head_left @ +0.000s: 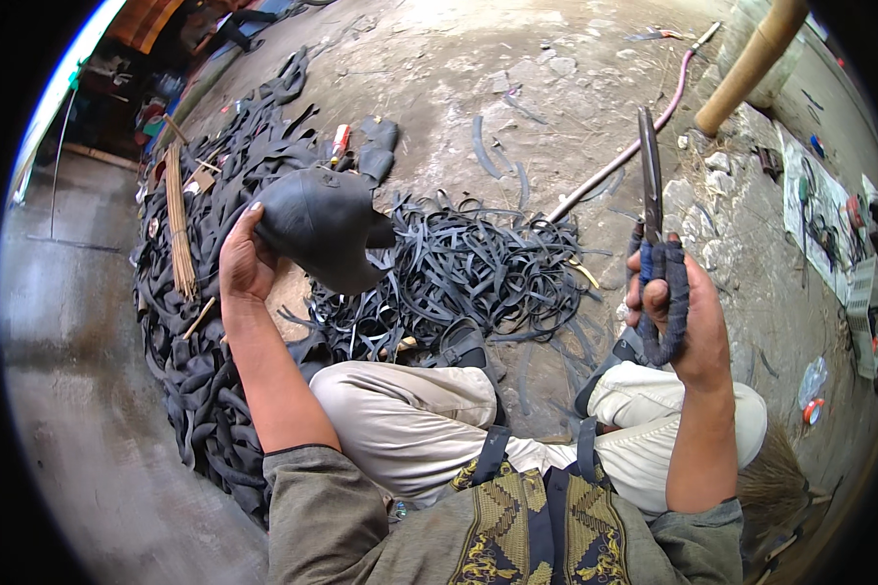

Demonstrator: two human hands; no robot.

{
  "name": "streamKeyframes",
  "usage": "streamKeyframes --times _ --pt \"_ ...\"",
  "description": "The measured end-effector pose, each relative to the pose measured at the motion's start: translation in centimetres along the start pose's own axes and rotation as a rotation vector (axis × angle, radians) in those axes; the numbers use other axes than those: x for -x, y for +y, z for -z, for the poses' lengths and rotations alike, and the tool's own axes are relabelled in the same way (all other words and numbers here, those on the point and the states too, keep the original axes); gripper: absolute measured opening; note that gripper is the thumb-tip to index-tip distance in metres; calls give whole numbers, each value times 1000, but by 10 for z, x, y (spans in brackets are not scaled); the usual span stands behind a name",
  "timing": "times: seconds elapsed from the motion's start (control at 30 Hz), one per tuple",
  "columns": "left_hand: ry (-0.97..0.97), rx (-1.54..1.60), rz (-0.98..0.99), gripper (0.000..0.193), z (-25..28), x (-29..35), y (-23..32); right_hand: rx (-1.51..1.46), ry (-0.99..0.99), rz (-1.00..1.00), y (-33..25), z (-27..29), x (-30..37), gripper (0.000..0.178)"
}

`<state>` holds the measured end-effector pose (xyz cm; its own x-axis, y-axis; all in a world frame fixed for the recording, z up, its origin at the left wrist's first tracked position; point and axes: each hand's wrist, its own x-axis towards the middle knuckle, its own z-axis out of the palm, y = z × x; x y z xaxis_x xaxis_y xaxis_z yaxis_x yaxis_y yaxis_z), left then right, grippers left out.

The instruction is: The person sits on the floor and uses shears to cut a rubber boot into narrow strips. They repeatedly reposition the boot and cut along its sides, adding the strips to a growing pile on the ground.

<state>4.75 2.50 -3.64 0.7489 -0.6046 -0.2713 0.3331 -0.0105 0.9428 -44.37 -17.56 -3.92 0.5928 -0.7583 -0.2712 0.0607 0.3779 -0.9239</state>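
My left hand (pixel 248 258) is closed on the edge of a black rubber sheet (pixel 312 219), which curves and bulges in front of it; some fingers are hidden behind the sheet. Raised on the right, my right hand (pixel 698 322) grips large scissors (pixel 652 185) by their dark, cloth-wrapped handles. The blades point up and lie together. Between and beyond my hands is a tangled heap of thin black rubber strips (pixel 468 268) on the ground. The scissors and the rubber sheet are well apart.
A long pile of black rubber pieces (pixel 205 390) runs along my left, with a bundle of thin sticks (pixel 179 224) on it. A pole (pixel 595 180) lies beyond the strips. At right are a bamboo post (pixel 751 68), tools on a pale sheet (pixel 819 210) and an orange tape roll (pixel 814 410).
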Motion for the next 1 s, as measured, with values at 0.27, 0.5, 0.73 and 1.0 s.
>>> streamKeyframes --times 0.27,0.5,0.73,1.0 --pt "80 53 -46 44 21 -4 -10 88 -13 -26 3 -6 -1 21" --pt "-35 122 -159 62 -2 9 -3 92 -45 -114 15 -6 -4 16" --pt "-248 191 -150 40 -17 26 2 201 -183 -186 23 -10 -2 26" --pt "-471 259 -204 38 -22 36 4 235 -243 -157 26 -7 -1 32"
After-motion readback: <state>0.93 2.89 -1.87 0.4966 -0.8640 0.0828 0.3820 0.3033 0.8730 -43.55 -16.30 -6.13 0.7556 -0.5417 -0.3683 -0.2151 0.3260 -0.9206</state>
